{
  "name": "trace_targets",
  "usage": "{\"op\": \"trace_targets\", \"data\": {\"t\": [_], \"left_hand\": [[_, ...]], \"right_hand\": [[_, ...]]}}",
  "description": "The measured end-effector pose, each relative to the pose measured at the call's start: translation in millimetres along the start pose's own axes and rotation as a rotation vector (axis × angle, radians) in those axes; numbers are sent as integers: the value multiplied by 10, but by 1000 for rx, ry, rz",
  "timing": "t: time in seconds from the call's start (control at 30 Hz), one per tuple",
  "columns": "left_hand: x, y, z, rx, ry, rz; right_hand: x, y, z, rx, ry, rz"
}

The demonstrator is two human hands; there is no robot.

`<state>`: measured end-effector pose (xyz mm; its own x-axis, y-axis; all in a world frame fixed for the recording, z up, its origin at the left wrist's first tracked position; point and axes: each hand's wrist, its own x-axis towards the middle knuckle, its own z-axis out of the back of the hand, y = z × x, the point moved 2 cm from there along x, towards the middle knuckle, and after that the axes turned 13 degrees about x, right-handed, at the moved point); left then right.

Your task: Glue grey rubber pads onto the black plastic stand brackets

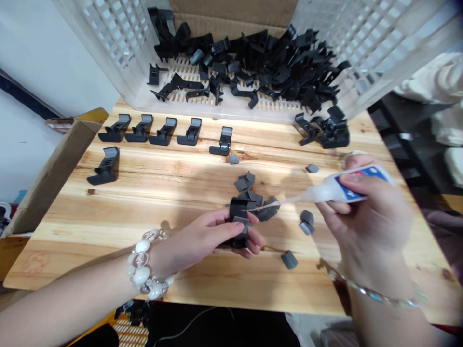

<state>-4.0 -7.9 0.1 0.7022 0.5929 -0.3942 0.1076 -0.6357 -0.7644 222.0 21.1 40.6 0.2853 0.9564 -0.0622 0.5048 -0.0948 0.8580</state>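
Head view: the left hand (pixel 202 236) grips a small black clip (pixel 239 209) near the front middle of the table, thumb pressed on top and fingers curled beneath, so its underside and part of its sides are hidden. The right hand (pixel 376 212) is closed around a soft, pale squeeze bottle (pixel 327 190), tilted so that its long thin nozzle (pixel 285 200) points at the clip; whether the tip touches the clip is hard to make out. The bottle's blue label (pixel 365 182) carries red and white print, partly covered by the thumb and too blurred to read. Beaded bracelets circle both wrists, the left one (pixel 148 265) of chunky white and clear beads, the right one (pixel 376 294) thinner and blurred.

Just beyond the held clip lies a heap of flat grey pads (pixel 245 183), partly hidden by the clip and nozzle; single pads (pixel 289 259) are scattered around it. The table (pixel 173 188) is pale wood with visible grain and knots, and bears a faint reddish round stamp (pixel 35 262), illegible, at its left corner. Farther off, bent black clips (pixel 190 131) stand in a row with one in front, each showing a grey face at its upper end; more cluster at the right. Behind them a white plastic lattice basket (pixel 104 43), cut off at the top, holds a tangled pile of black parts (pixel 253 53).
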Motion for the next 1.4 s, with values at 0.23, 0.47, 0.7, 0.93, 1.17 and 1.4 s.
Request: {"op": "trace_targets", "data": {"t": [0.23,0.47,0.7,0.93,1.17,1.4], "left_hand": [[12,26,21,12,9,2],[16,41,23,9,3,1],[7,38,26,30,7,11],[11,36,19,33,7,21],[13,47,34,44,29,-6],[12,62,32,53,31,-10]], "right_hand": [[6,-10,20,-13,2,17],[11,-12,1,-12,-9,7],[-9,-11,6,-17,-2,13],[-8,-15,-6,-24,5,10],[-21,-17,-7,-29,24,31],[-25,-15,-27,-31,25,51]]}}
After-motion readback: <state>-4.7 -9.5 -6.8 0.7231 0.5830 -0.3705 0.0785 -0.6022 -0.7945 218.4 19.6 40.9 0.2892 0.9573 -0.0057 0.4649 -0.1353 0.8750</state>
